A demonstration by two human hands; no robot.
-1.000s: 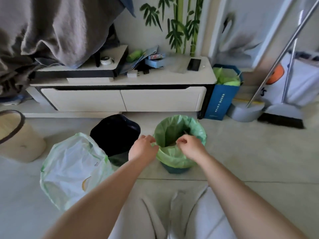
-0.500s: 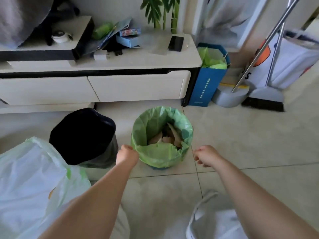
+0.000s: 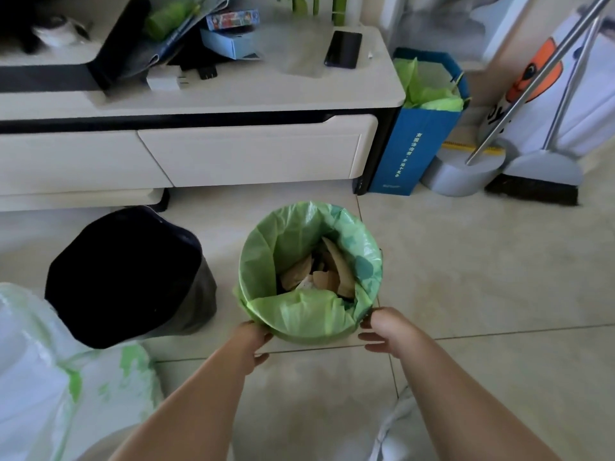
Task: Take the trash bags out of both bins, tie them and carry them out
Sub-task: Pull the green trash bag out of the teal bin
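Note:
A small bin lined with a green trash bag (image 3: 301, 316) stands on the floor in the middle, with brown scraps of rubbish (image 3: 319, 277) inside. My left hand (image 3: 254, 341) is at the near left of the rim and pinches the bag's folded-over edge. My right hand (image 3: 382, 331) is at the near right of the rim, fingers apart and pointing at the bin's side. A black bin (image 3: 126, 274) stands to the left. A full white and green trash bag (image 3: 50, 377) lies at the lower left.
A low white cabinet (image 3: 253, 151) with drawers runs along the back, with a phone (image 3: 343, 48) and boxes on top. Right of it stand a blue paper bag (image 3: 411, 148), a grey dustpan (image 3: 462, 171) and a broom (image 3: 539, 181). Tiled floor (image 3: 482, 277) spreads to the right.
Both hands left the top of the green bag, drew apart and came down to the near sides of the rim. The view moved closer and tilted down.

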